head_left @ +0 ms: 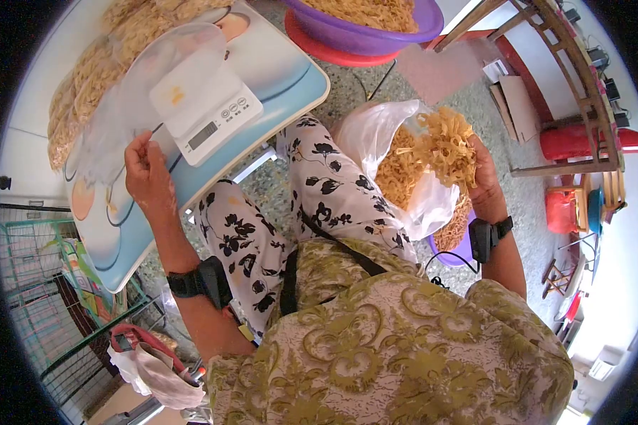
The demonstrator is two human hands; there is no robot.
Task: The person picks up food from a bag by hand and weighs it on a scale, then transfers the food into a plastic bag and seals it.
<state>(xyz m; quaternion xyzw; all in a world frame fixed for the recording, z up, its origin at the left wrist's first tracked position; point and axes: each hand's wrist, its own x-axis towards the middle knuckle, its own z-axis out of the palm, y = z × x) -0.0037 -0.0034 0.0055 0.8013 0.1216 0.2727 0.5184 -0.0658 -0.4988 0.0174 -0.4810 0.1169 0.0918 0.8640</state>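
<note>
Head | left hand (149, 173) pinches clear bag (138, 95) at table (283, 71) edge | right hand (485, 177) clutches noodles (443, 145)

Layout around the seated person.
Scale (205, 113) on the table (290, 78) at left; basin (365, 32) beyond it; noodle sack (404, 170) right of the knees (319, 163).

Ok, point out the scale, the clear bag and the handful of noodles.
scale (223, 124), head view, white front by the display.
clear bag (135, 99), head view, middle of the plastic.
handful of noodles (443, 145), head view, centre of the clump.
</note>
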